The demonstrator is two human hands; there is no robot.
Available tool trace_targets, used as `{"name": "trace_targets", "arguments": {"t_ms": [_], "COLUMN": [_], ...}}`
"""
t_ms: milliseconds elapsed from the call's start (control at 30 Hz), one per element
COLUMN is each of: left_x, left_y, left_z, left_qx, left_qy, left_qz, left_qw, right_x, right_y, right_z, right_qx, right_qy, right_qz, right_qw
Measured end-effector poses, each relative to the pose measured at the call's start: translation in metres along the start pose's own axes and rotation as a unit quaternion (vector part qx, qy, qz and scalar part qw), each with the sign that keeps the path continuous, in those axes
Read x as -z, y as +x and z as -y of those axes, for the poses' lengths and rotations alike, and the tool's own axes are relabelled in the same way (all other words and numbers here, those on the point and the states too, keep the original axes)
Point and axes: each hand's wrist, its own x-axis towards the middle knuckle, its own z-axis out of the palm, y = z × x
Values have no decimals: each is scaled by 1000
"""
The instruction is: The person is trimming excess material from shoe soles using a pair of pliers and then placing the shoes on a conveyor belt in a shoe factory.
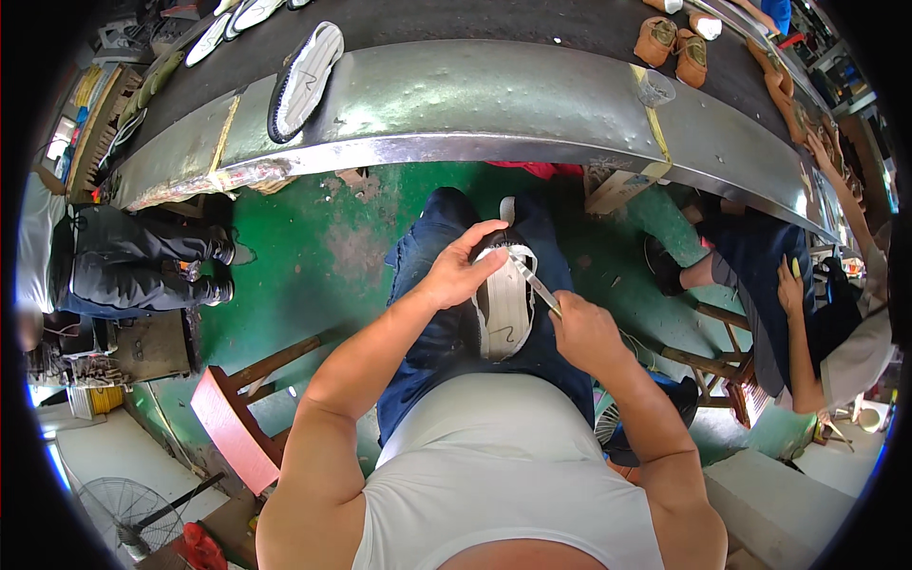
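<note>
An unsoled shoe (507, 309) lies bottom up across my thighs, its pale underside showing a white rim, a dark mark and a dark upper at the toe. My left hand (466, 267) is closed over the far end of the shoe, fingers on the dark part and thumb on the pale bottom. In my right hand (586, 331) is a slim silver metal tool (539, 287), gripped by its near end. The tool's far tip meets the shoe's edge close to my left thumb. Its exact kind is hard to make out.
Ahead runs a metal-edged workbench (456, 100) carrying another pale-bottomed shoe (306, 84), brown shoes (655, 41) and a clear cup (655, 89). Co-workers sit at right (760, 285) and stand at left (142, 261). A wooden stool (233, 427) and a fan (128, 513) are behind left.
</note>
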Motion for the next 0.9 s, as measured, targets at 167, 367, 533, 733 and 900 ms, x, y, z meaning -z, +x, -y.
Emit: {"name": "trace_targets", "arguments": {"t_ms": [167,367,533,733,900], "left_x": [-8,-10,14,19,30], "left_y": [8,10,28,60,56], "left_z": [10,2,27,60,69], "left_qx": [28,52,133,203,263], "left_qy": [-31,-21,-40,-94,-71], "left_qz": [-45,-3,10,38,19], "left_qw": [998,998,990,974,962], "right_x": [28,25,8,-67,-114], "right_y": [5,12,45,98,7], "right_z": [-16,13,-21,-37,-52], "right_qx": [52,-3,-182,-6,-94], "right_qy": [18,265,250,447,668], "right_qz": [73,-60,166,-232,-67], "right_qw": [996,962,937,864,735]}}
